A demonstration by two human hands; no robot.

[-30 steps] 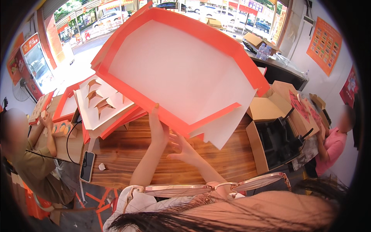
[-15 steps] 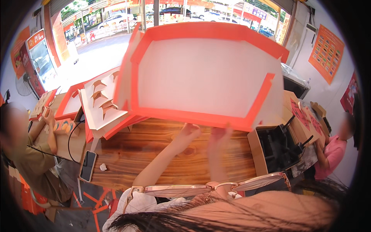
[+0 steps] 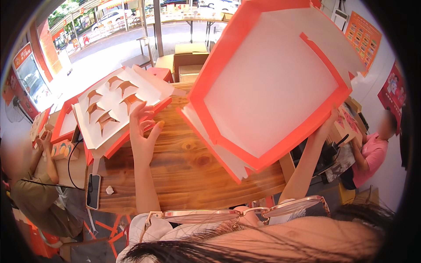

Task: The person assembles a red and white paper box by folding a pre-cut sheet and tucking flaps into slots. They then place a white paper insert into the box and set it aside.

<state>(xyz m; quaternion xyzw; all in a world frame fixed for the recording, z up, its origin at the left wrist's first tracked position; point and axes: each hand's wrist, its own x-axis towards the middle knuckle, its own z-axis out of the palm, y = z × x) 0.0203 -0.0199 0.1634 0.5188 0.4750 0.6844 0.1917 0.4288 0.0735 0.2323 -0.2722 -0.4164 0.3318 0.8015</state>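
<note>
My right hand (image 3: 325,127) holds a large, shallow red-edged cardboard box piece (image 3: 276,87) by its lower right rim. The piece is tilted up over the table's right half, its pale inside facing me, with a loose flap at its right side. My left hand (image 3: 144,136) is empty, fingers apart. It is raised beside a white insert (image 3: 116,109) with several star-like cut-outs showing brown edges. The insert lies on red cardboard (image 3: 158,106) at the table's left; whether my fingertips touch it, I cannot tell.
A phone (image 3: 93,191) and a crumpled white scrap (image 3: 109,190) lie on the wooden table (image 3: 188,175). A person (image 3: 33,197) works at the left, another in a pink shirt (image 3: 372,151) at the right. Cardboard boxes (image 3: 190,59) stand beyond the table.
The box piece has swung to the right and tilted, now in my right hand alone. My left hand has moved left, away from its lower edge, towards the white insert.
</note>
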